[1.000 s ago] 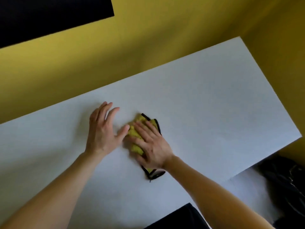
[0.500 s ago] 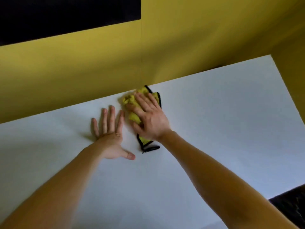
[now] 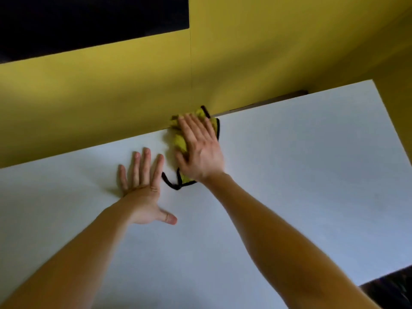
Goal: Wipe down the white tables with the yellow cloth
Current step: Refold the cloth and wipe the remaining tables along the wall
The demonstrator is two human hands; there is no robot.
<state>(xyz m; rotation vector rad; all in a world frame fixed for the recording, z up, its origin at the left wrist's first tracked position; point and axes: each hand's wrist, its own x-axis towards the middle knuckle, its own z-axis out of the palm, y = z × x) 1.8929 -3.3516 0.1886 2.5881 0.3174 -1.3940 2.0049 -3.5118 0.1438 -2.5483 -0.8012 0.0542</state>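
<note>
A crumpled yellow cloth (image 3: 178, 141) with black stitched edging lay at the far edge of the flat white table (image 3: 301, 175), bunched up against the plain yellow wall (image 3: 111, 97) behind it. The right hand (image 3: 200, 152) lay flat on top of the cloth, palm down, its fingers straight and close together and pointing towards the wall, pressing the fabric onto the table top rather than curling round it. A loop of the black edging stuck out from under the heel of that hand on the near side. The left hand (image 3: 142, 188) rested just beside the cloth on the bare table, palm down with straight fingers slightly spread and the thumb stretched out to the side; it held nothing, and whether its forefinger touched the cloth could not be told. Both bare forearms reached in from the near edge. A large dark rectangular panel (image 3: 89, 23) sat high on the wall at the left, and a dark blurred shape (image 3: 392, 288) showed past the table's near right corner
</note>
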